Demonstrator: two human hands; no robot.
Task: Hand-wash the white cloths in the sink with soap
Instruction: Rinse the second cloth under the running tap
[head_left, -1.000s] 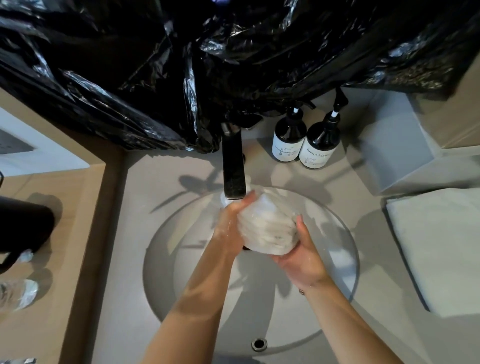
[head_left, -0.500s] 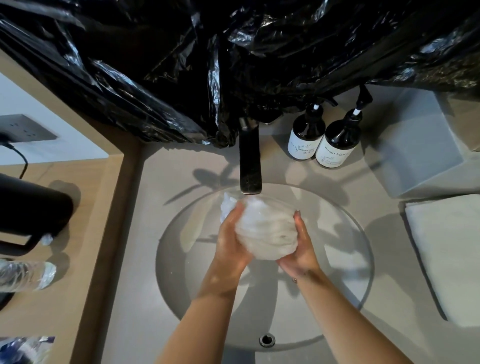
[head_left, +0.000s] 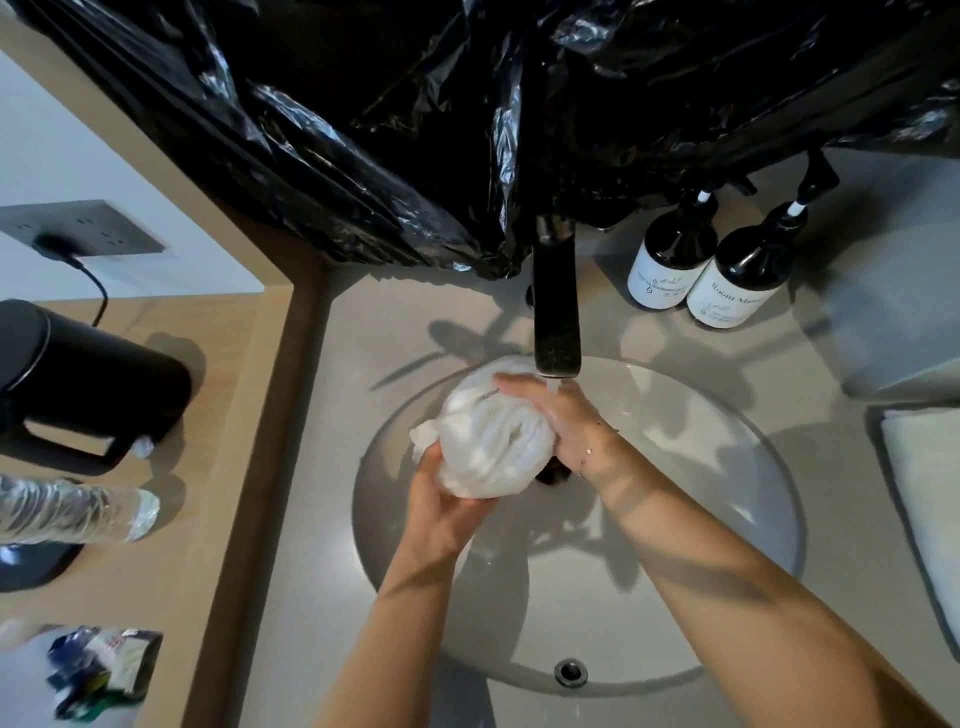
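A wet, bunched white cloth (head_left: 491, 436) is held over the round sink basin (head_left: 727, 519), just below the black tap (head_left: 556, 312). My left hand (head_left: 441, 504) grips the cloth from underneath. My right hand (head_left: 566, 421) presses on its upper right side, fingers laid across the top. A thin stream of water (head_left: 551, 387) falls from the spout onto my right hand. Two dark soap pump bottles (head_left: 727, 270) with white labels stand on the counter behind the basin, to the right of the tap.
Black plastic sheeting (head_left: 467, 104) hangs over the back wall. A black kettle (head_left: 88, 384), a water bottle (head_left: 67, 509) and a crumpled wrapper (head_left: 104, 670) sit on the wooden counter at left. A folded white towel (head_left: 924, 509) lies at right. The overflow hole (head_left: 570, 672) is at the basin's near edge.
The cloth has been turned and shifted left. My left hand dropped from its left side to beneath it, and my right hand rose from below to on top. The camera view moved.
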